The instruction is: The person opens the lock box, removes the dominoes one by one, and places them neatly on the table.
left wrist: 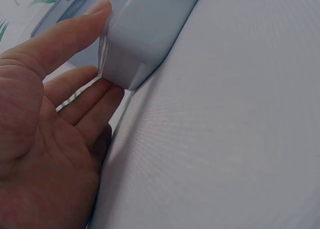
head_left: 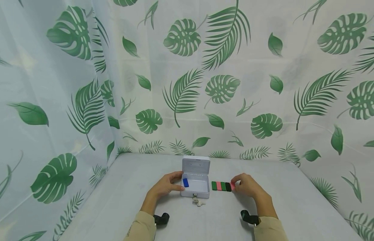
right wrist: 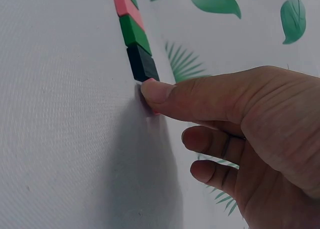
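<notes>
A small white metal cash box (head_left: 190,194) stands on the table with its lid (head_left: 196,165) raised. Inside it, toward the left, lies a blue block (head_left: 185,182). My left hand (head_left: 165,185) grips the box's left side, thumb near the front corner and fingers farther back; the left wrist view shows the thumb on the rim. To the right of the box runs a row of flat blocks: green (head_left: 214,185), pink (head_left: 218,186), green (head_left: 223,186) and black (head_left: 228,186). At its right end my right hand (head_left: 248,185) pinches another pink block (head_left: 232,186), mostly hidden by the thumb in the right wrist view.
Keys (head_left: 200,203) hang from the lock at the box's front and lie on the white tabletop (head_left: 220,221). A leaf-patterned curtain (head_left: 187,93) rises behind the table and along its sides. Black wrist mounts (head_left: 161,219) sit near both sleeves.
</notes>
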`<move>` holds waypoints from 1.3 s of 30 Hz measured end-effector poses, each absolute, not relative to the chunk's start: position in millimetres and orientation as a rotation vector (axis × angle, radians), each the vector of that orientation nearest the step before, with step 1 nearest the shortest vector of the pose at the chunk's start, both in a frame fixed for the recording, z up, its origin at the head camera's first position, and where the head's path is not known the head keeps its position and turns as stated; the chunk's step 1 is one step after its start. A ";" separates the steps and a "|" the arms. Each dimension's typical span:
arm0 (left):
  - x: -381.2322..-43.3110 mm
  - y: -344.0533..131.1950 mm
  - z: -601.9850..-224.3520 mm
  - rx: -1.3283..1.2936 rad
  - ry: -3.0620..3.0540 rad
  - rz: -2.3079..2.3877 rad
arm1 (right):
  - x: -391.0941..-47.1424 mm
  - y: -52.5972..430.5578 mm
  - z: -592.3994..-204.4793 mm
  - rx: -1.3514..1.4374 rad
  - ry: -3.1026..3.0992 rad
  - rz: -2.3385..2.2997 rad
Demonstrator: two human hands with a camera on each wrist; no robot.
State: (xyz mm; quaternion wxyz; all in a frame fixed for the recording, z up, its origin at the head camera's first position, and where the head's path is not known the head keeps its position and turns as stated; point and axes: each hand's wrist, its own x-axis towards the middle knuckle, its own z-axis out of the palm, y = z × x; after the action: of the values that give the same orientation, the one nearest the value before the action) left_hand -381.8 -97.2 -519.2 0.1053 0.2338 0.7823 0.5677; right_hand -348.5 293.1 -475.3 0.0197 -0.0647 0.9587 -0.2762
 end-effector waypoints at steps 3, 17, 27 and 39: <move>-381.7 -97.0 -519.5 0.692 2.302 1.673 | -348.3 293.6 -476.8 -0.195 2.975 -0.862; -381.4 -95.6 -518.6 0.662 2.307 1.686 | -347.8 292.5 -479.0 -0.164 2.975 -0.848; -381.0 -95.6 -518.7 0.653 2.323 1.679 | -347.7 291.4 -478.6 -0.162 2.984 -0.841; -380.1 -95.6 -517.6 0.650 2.328 1.673 | -348.3 290.1 -476.6 -0.159 2.979 -0.840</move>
State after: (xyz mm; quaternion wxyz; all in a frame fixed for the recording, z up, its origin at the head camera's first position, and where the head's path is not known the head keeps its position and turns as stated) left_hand -380.1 -95.6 -517.6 0.1008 0.2201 0.7879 0.5662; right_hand -348.3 290.1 -476.6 0.0213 -0.0512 0.9610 -0.2710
